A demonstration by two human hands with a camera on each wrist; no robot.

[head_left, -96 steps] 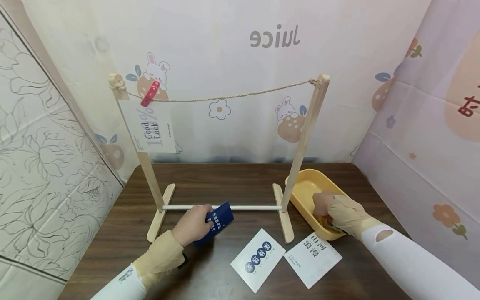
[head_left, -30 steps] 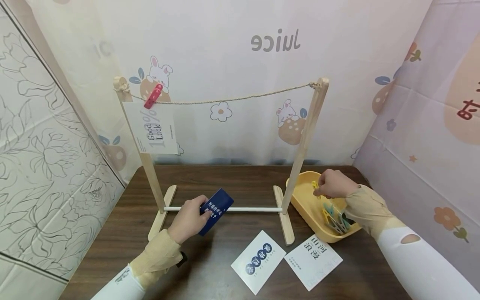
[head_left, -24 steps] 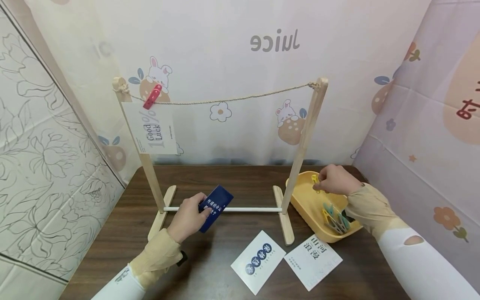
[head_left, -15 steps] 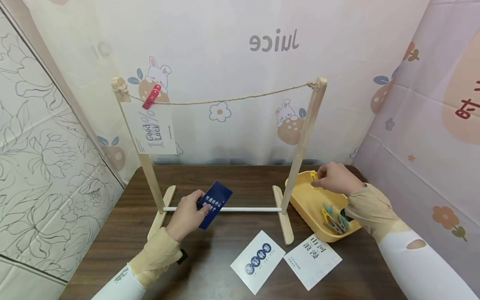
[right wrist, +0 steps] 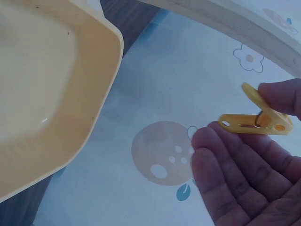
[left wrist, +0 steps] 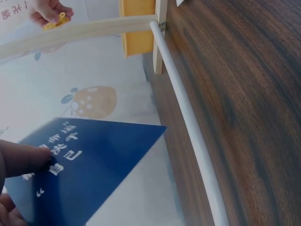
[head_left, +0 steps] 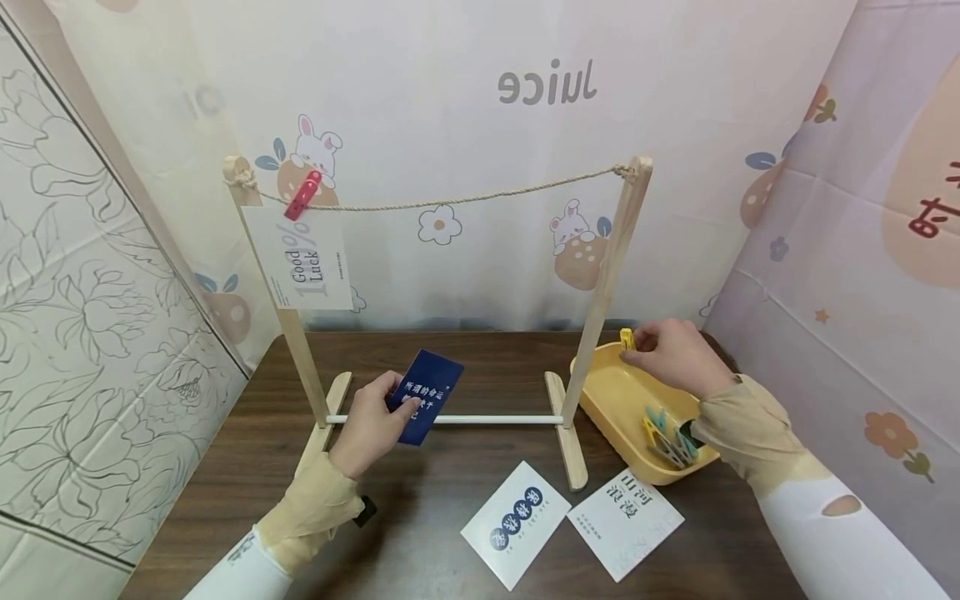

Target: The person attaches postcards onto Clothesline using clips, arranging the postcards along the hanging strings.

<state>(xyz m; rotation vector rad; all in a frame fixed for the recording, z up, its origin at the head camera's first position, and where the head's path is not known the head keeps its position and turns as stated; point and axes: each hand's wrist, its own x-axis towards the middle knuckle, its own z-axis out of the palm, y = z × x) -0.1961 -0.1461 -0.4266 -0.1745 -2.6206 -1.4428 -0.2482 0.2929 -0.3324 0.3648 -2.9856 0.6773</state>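
Note:
My left hand [head_left: 375, 423] pinches a dark blue card [head_left: 429, 390] with white characters, thumb on its printed face, in front of the white crossbar [head_left: 495, 419]. Over the far part of the yellow tray [head_left: 600, 408], my right hand [head_left: 678, 354] holds a yellow clothespin [right wrist: 256, 121] between thumb and fingers. A twine line [head_left: 465, 198] runs between the two posts of a wooden stand [head_left: 609, 283]. From its left end hangs a white "Good Luck" card [head_left: 300, 267], held by a red clothespin [head_left: 303, 195].
Several more clothespins [head_left: 667, 440] lie in the near end of the tray. Two white printed cards, one with blue circles [head_left: 517, 525] and one with dark characters [head_left: 626, 525], lie on the dark wooden table [head_left: 420, 533]. A patterned curtain [head_left: 450, 100] stands behind the rack.
My right hand has risen out of the tray with the yellow clothespin. My left hand has lifted the blue card upward and tilted it more upright.

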